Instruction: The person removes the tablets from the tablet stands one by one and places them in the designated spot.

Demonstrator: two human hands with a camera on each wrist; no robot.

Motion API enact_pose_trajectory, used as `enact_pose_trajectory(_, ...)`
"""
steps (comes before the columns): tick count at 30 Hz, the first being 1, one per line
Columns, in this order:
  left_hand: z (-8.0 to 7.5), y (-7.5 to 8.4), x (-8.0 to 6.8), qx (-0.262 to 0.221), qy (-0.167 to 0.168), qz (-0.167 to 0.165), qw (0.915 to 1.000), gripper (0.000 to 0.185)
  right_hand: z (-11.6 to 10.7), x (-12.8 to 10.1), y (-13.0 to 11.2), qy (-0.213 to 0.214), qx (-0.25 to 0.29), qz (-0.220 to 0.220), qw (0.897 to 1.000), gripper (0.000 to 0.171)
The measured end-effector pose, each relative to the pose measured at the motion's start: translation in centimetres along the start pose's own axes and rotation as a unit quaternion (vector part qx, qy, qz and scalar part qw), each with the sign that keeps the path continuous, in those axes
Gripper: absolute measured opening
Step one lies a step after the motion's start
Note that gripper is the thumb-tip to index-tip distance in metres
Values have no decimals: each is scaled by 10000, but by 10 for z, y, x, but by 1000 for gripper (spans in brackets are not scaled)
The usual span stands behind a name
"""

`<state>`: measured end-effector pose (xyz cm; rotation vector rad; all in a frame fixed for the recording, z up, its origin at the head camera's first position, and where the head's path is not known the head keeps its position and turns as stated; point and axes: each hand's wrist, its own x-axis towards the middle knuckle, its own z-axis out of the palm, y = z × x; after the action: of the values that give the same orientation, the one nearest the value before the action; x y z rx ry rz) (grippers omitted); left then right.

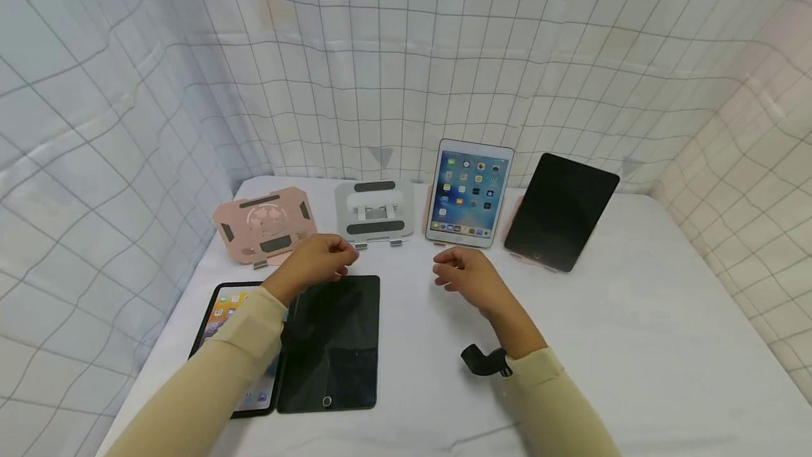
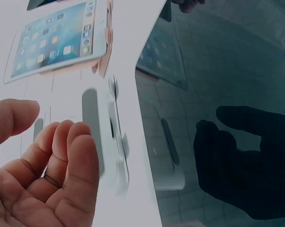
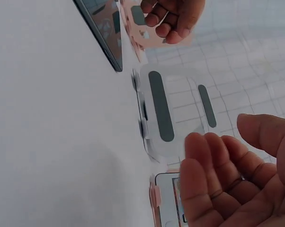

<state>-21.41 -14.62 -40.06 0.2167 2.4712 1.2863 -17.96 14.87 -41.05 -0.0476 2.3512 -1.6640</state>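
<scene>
My left hand (image 1: 317, 261) hovers over the top edge of a dark-screen tablet (image 1: 330, 344) lying flat on the white table; its fingers (image 2: 62, 161) are loosely curled and hold nothing. To its left my sleeve partly covers a lit tablet in a black case (image 1: 218, 319). My right hand (image 1: 463, 275) hangs empty above the cloth in front of a lit white tablet (image 1: 469, 192) propped on a stand. An empty grey stand (image 1: 374, 214) stands between the two hands; the right wrist view shows this grey stand (image 3: 173, 111) just beyond my right fingers (image 3: 204, 179).
An empty pink stand (image 1: 263, 226) sits at the back left, and a black tablet (image 1: 558, 210) leans on a stand at the back right. Grid-patterned curtains close in the table on three sides. Bare white cloth (image 1: 653, 330) lies to the right.
</scene>
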Motion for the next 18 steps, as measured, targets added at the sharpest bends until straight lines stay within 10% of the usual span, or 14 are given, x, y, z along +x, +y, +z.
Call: enact_pose_trajectory(18, 28, 54, 58, -327, 89, 476, 9983, 27, -71, 13, 1, 938, -162, -66, 9954, 31)
